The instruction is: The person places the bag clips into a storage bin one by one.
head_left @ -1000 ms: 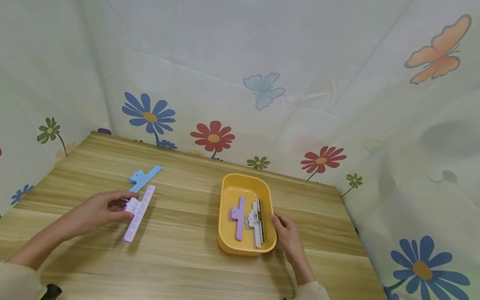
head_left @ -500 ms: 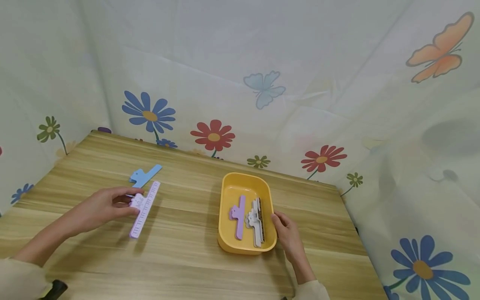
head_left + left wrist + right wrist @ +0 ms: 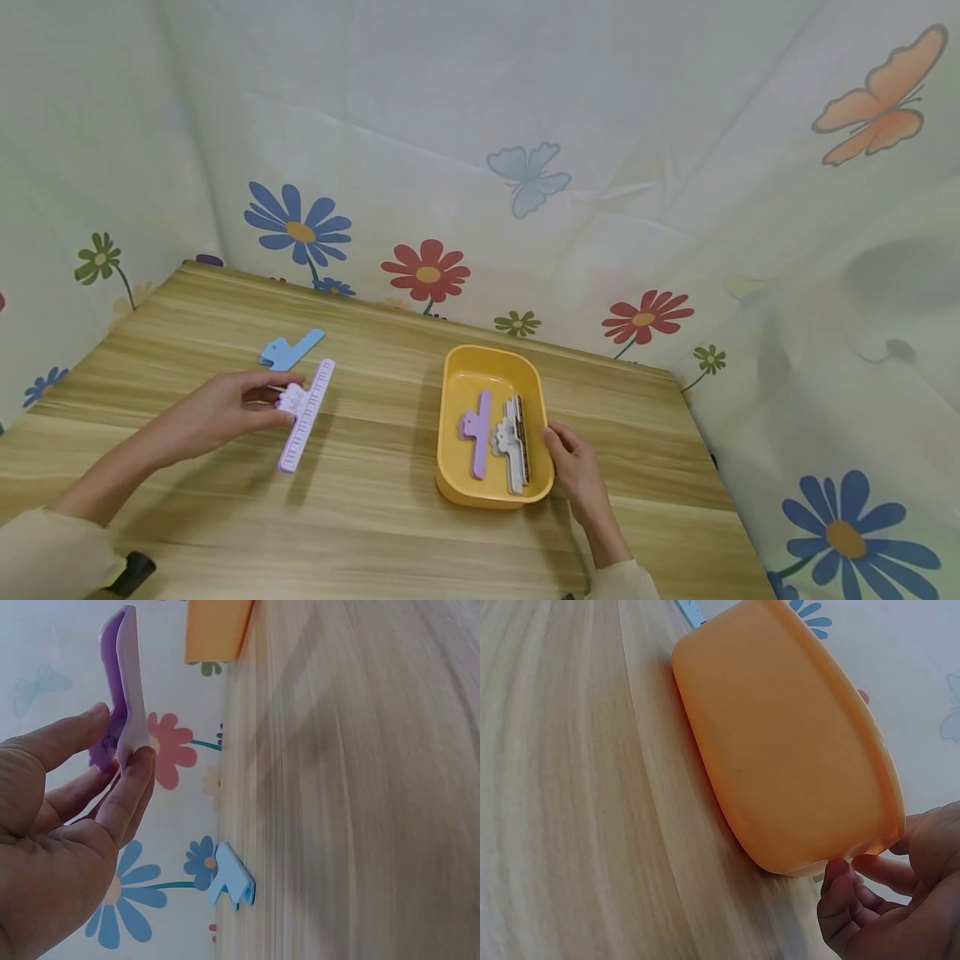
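Observation:
A white-and-lilac clip (image 3: 307, 415) with ruler-like marks is raised above the table. My left hand (image 3: 225, 414) pinches it by its lever end between thumb and fingers; the left wrist view shows the clip (image 3: 129, 682) from its edge. Just beyond, a light blue clip (image 3: 288, 350) lies on the wood. On the right, a yellow bin (image 3: 467, 367) holds a purple clip (image 3: 481, 435) and white-and-black clips (image 3: 513, 446) lying close together. My right hand (image 3: 581, 475) grips the bin's right side with curled fingers at the rim.
The wood-grain table (image 3: 360, 517) meets a flower-printed cloth (image 3: 420, 125) at the back and sides. A dark object (image 3: 133, 573) shows beneath the left sleeve (image 3: 56, 554). Bare wood lies between the held clip and the bin.
My left hand has carried the white-and-lilac clip rightward and slightly away from me, toward the bin, uncovering more table behind it. The right hand and bin have stayed put.

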The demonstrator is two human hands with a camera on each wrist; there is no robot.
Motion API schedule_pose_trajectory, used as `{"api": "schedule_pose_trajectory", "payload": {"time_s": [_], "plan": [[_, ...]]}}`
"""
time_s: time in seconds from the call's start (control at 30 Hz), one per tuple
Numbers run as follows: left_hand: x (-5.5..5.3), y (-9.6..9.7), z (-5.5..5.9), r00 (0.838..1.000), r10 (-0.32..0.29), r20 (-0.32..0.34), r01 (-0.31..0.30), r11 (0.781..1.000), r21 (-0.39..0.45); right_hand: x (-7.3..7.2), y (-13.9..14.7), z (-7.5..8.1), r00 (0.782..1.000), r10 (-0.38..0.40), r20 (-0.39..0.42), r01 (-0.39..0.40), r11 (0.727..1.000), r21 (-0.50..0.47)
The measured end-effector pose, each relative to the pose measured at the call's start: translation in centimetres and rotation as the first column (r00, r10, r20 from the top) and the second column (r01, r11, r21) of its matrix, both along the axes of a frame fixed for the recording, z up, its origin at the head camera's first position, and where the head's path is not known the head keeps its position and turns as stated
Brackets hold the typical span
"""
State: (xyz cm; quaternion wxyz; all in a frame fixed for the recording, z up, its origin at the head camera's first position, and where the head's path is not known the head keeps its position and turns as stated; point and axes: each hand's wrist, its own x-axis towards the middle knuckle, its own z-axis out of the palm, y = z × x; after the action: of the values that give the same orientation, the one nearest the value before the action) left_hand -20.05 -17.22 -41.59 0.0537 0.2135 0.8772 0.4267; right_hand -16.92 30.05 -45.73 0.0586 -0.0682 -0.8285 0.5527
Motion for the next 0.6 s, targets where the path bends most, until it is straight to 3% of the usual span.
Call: {"api": "schedule_pose_trajectory", "payload": {"time_s": [0.6], "plan": [[-0.8, 2.5, 0.5, 0.999, -0.04, 0.007, 0.039, 0.997, 0.069, -0.1, -0.1, 0.1, 1.0, -0.016, 0.022, 0.016, 1.0, 0.026]]}}
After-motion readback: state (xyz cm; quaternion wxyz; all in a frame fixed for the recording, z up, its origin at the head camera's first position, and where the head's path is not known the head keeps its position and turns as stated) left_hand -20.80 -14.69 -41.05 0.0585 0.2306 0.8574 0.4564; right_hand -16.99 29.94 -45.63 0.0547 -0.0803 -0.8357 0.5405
